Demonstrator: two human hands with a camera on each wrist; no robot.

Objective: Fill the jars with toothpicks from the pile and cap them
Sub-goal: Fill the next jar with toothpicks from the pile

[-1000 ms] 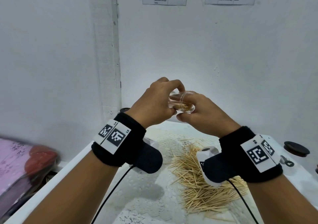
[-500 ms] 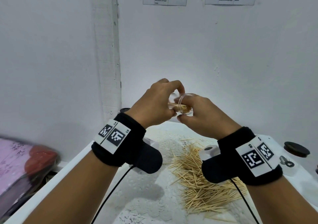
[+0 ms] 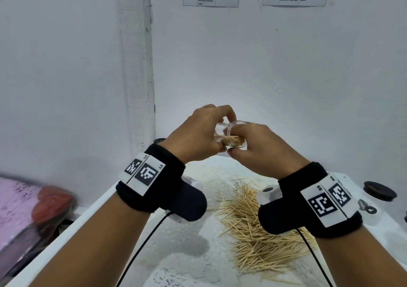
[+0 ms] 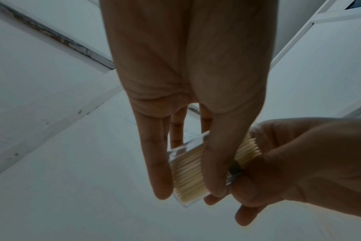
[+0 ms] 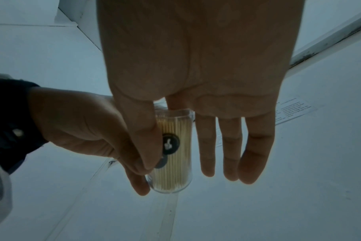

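A small clear jar [image 3: 231, 137] lies tilted in the air above the table, partly filled with toothpicks [image 3: 238, 141] whose tips show at its mouth. My left hand [image 3: 217, 140] grips the jar body from the left, with fingers and thumb round it [image 4: 188, 171]. My right hand [image 3: 241, 138] pinches the jar at its mouth end, index finger over the rim and thumb under it. In the right wrist view the thumb lies along the jar [image 5: 175, 154] and three fingers hang straight. The loose toothpick pile [image 3: 259, 231] lies on the table below my right wrist.
A black lid [image 3: 380, 191] sits at the far right of the white table [image 3: 180, 253], and another dark lid [image 3: 159, 141] peeks out by the wall corner behind my left hand. White walls close in behind and left. A pink bundle [image 3: 26, 209] lies off the table's left edge.
Both hands stay at the same height with the jar. The right hand has rolled slightly and shifted its fingers at the jar mouth, and the jar has turned a little.
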